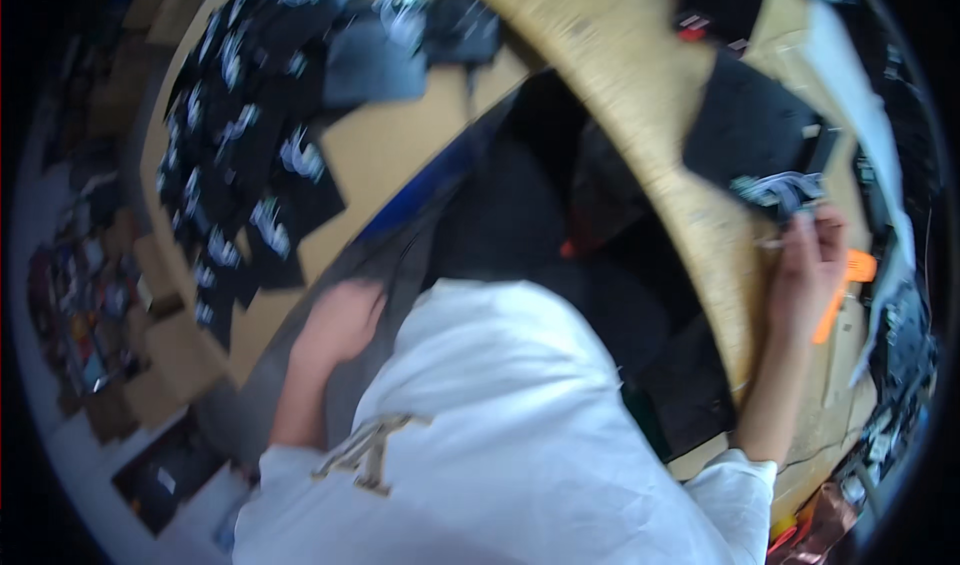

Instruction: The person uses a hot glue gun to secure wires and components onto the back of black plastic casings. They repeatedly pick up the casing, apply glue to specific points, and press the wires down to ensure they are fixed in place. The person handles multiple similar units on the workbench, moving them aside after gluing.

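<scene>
A flat black panel (750, 125) lies on the wooden table at the right, with a bundle of pale wires (785, 187) at its near end. My right hand (808, 260) is closed at that end, thumb and fingers pinching the wires; the exact grip is blurred. Beside and partly under this hand is an orange object (858, 265), its kind unclear. At the left, my left hand (345, 320) hangs over a dark grey surface (395, 265), loosely curled, with nothing visible in it. Motion blurs it somewhat.
Many similar black panels with wire bundles (300, 155) cover a cardboard-coloured surface (380, 150) at the far left. The curved wooden table edge (640, 145) runs down the right. Red-and-black items (718, 5) lie at the far right; cardboard boxes (185, 345) stand on the left.
</scene>
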Demonstrator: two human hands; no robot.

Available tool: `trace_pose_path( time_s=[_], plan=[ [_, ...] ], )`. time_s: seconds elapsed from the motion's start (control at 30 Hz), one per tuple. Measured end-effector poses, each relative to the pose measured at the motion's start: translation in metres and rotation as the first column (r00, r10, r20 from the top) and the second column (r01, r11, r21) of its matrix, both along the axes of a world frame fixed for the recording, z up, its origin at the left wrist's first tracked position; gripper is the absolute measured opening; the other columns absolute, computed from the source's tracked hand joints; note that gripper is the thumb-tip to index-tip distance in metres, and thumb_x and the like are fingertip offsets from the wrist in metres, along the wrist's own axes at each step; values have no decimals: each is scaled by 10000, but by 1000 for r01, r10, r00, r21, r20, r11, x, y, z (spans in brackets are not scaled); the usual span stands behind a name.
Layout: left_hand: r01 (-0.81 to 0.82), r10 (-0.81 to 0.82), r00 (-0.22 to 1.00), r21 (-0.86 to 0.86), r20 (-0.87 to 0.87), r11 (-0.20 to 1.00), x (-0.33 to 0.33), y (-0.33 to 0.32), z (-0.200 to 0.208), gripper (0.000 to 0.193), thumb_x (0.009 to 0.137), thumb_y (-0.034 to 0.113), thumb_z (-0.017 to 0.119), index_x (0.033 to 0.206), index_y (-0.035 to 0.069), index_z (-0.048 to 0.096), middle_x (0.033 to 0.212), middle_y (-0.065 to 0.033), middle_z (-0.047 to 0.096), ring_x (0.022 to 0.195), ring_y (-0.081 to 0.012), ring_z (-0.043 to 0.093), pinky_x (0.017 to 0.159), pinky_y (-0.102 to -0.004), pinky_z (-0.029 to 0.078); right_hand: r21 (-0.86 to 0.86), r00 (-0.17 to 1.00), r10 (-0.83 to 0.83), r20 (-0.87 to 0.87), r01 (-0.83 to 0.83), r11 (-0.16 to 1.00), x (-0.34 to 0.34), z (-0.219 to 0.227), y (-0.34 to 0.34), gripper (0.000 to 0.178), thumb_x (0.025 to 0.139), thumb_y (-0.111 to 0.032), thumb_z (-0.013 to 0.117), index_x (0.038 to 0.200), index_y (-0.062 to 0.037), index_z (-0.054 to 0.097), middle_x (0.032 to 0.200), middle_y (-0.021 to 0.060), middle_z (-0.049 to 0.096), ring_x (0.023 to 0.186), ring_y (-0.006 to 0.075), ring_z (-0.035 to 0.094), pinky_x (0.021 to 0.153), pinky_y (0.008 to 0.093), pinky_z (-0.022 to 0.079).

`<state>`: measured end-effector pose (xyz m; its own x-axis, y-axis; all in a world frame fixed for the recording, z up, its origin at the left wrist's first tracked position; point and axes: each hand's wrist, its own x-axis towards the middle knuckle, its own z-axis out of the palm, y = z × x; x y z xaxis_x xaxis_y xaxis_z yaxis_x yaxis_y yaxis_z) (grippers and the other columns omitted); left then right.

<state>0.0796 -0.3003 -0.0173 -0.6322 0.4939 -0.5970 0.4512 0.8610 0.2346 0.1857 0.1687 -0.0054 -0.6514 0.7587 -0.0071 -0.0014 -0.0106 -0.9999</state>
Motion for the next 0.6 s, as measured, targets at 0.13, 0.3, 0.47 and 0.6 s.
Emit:
trace_pose_path(
  time_s=[0.13, 0.3, 0.47, 0.6],
  plan=[
    [270, -99, 915, 411, -392, 871, -11, 47, 31, 176, 742, 102, 663, 900, 24, 668, 954, -124, 664, 937, -295, 632, 787, -397, 501, -55, 984, 131, -120, -139, 989, 22, -21, 33, 216, 902, 51, 535, 1102, -26, 510, 1085, 31, 556, 927, 72, 562, 739, 179, 460],
    [511, -172, 785, 465, -595, 723, -13, 64, 35, 244, 661, 107, 718, 890, 28, 688, 1027, -87, 672, 1057, -307, 618, 838, -393, 495, -19, 968, 207, -143, -212, 977, 16, -16, 35, 223, 910, 40, 533, 1125, -7, 491, 1086, 46, 555, 951, 102, 552, 826, 232, 428],
    [362, -88, 914, 700, -396, 616, -21, 54, 23, 426, 730, 232, 719, 1091, 25, 633, 1166, -184, 597, 1137, -367, 553, 918, -409, 465, -27, 967, 215, -136, -221, 975, 17, -18, 37, 220, 914, 36, 530, 1126, -7, 493, 1093, 52, 549, 954, 101, 545, 816, 226, 424],
    [-854, -123, 483, 435, 867, -283, -14, 68, 35, 809, 851, 566, 536, 1447, 84, 279, 1451, -278, 277, 1328, -421, 323, 1057, -458, 334, -43, 971, 200, -132, -207, 977, 22, -23, 44, 229, 914, 39, 526, 1137, -2, 492, 1107, 61, 551, 957, 92, 561, 790, 204, 447]
  ],
)
